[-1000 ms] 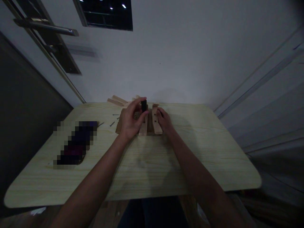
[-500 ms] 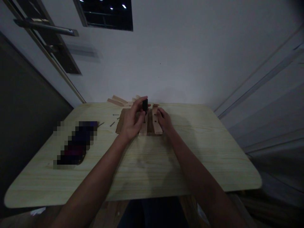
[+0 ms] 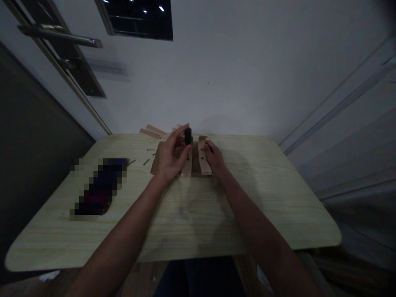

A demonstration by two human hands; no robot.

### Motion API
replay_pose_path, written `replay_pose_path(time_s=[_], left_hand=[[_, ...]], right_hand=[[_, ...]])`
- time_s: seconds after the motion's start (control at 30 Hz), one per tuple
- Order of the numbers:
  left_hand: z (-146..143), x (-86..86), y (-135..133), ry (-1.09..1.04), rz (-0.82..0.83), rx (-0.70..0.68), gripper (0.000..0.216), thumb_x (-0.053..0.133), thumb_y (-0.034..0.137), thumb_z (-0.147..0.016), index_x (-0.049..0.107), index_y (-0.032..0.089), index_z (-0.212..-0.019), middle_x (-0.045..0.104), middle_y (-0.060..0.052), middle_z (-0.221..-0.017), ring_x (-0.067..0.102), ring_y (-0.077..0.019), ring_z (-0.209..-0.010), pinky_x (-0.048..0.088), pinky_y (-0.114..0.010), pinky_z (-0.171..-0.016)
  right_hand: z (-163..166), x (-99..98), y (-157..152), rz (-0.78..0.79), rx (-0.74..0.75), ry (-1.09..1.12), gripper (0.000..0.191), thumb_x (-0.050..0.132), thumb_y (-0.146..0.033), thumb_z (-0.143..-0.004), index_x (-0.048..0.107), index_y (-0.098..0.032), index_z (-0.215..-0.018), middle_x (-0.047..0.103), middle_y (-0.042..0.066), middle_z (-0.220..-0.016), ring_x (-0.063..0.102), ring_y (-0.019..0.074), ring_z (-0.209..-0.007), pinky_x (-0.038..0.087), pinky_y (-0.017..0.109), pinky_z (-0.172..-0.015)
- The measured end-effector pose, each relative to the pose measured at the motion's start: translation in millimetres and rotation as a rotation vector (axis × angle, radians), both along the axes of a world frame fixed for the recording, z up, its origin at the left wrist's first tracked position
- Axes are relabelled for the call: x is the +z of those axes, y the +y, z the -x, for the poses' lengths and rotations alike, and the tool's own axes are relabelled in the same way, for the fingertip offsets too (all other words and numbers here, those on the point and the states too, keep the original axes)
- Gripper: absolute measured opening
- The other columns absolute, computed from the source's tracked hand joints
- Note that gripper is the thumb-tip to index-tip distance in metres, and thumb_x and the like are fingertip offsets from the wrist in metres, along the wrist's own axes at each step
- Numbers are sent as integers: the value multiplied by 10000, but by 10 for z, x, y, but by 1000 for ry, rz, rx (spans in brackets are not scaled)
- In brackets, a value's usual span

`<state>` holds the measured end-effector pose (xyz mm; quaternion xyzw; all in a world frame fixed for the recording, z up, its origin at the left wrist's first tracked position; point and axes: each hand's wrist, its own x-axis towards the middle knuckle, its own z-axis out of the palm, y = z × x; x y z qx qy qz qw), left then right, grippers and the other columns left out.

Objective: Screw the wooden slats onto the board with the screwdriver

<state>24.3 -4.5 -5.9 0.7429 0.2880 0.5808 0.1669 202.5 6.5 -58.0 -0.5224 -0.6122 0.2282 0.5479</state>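
Note:
My left hand (image 3: 169,156) pinches a small black handle (image 3: 187,135), held upright over a wooden slat (image 3: 187,165). It looks like a short screwdriver standing on the slat. My right hand (image 3: 213,156) rests with its fingers curled on a second wooden slat (image 3: 203,163) just to the right, pressing it down. Both slats lie across a darker wooden board (image 3: 156,163) near the far edge of the table. The light is dim and the tool's tip is hidden.
The pale wood table (image 3: 192,214) stands against a white wall. A few dark screws (image 3: 146,161) lie left of the board. More loose slats (image 3: 153,131) are stacked at the far edge. A blurred-out dark object (image 3: 99,186) lies on the left.
The black handle has turned slightly between my left fingers and stays in the same spot. My right hand has not moved.

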Motion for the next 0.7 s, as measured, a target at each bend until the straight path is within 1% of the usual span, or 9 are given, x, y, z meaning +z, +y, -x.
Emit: replay_pose_path(time_s=[0.1, 0.23, 0.33, 0.4, 0.47, 0.57, 0.7], left_hand=[[-4, 28, -47, -5, 47, -66, 548, 612, 417, -944, 459, 299, -1457, 676, -69, -1183, 673, -172, -907, 580, -328, -858], [3, 33, -45, 26, 70, -108, 482, 596, 375, -958, 497, 300, -1424, 695, -57, -1162, 681, -173, -957, 560, -331, -921], [2, 14, -1, 27, 19, -81, 493, 669, 388, -913, 532, 310, -1380, 655, -59, -1235, 660, -187, -1005, 566, -328, -891], [-3, -3, 28, 32, -19, -38, 517, 722, 399, -873, 553, 310, -1353, 631, -61, -1236, 638, -188, -993, 572, -322, -848], [-9, -18, 48, 36, -38, -5, 514, 735, 392, -864, 563, 308, -1341, 629, -58, -1188, 625, -182, -959, 569, -320, -825], [-9, -32, 53, 30, -45, 8, 483, 713, 365, -882, 562, 316, -1338, 636, -39, -1121, 623, -173, -925, 559, -318, -826], [4, -22, 36, 34, -44, 27, 488, 707, 363, -884, 561, 321, -1348, 637, -24, -1049, 617, -161, -877, 556, -308, -819]], right_hand=[[1, 7, -4, 16, 6, 4, 565, 373, -712, -888, 643, -230, -1003, 724, 101, -1006, 656, 263, -932, 517, 417, -857], [4, 22, -14, 20, -1, 7, 504, 390, -668, -904, 644, -243, -999, 731, 84, -1019, 655, 254, -943, 514, 406, -871], [3, 24, -14, 29, -10, -7, 513, 388, -673, -906, 647, -238, -988, 728, 83, -987, 654, 258, -928, 521, 407, -857], [1, 20, -9, 31, -4, -12, 537, 380, -691, -904, 652, -236, -994, 727, 89, -987, 656, 266, -944, 527, 413, -859], [0, 11, -1, 25, -4, -14, 567, 372, -716, -898, 655, -237, -1001, 727, 97, -1003, 657, 270, -961, 530, 414, -863], [1, -7, 11, 17, -16, -12, 598, 363, -753, -886, 654, -241, -993, 730, 99, -1002, 657, 264, -936, 530, 405, -845], [0, -31, 28, 3, -12, 6, 592, 371, -764, -881, 646, -250, -984, 731, 87, -994, 648, 258, -933, 518, 401, -843]])
